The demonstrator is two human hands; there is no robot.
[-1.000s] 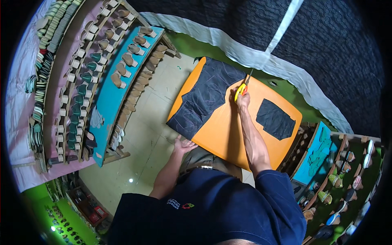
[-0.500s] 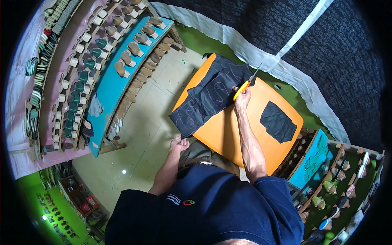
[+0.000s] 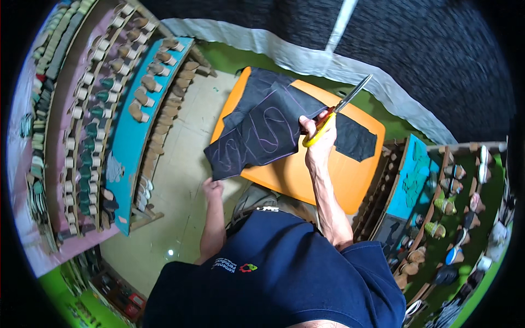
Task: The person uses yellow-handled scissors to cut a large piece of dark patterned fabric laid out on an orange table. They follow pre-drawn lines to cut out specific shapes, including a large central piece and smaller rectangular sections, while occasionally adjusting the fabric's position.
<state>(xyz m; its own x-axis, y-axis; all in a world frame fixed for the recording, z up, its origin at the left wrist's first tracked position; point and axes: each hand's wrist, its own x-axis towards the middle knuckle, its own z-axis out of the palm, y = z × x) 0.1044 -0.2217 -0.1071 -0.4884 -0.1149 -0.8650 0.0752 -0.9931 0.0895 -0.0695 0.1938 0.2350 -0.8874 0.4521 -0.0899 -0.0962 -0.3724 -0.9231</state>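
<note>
My right hand point(image 3: 317, 143) has lifted the yellow-handled scissors point(image 3: 333, 112) off the dark fabric point(image 3: 262, 128), grip clamped on them; the fabric lies on the orange tabletop point(image 3: 306, 175); my left hand point(image 3: 212, 188), fingers loosely curled, holds its near corner, so cutting is paused.

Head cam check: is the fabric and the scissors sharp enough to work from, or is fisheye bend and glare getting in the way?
Head view: dark fabric and its chalk lines read sharp at centre; scissors in the right hand are crisp; racks bow strongly toward the rim; one small glare spot on the floor; corners are black.
</note>
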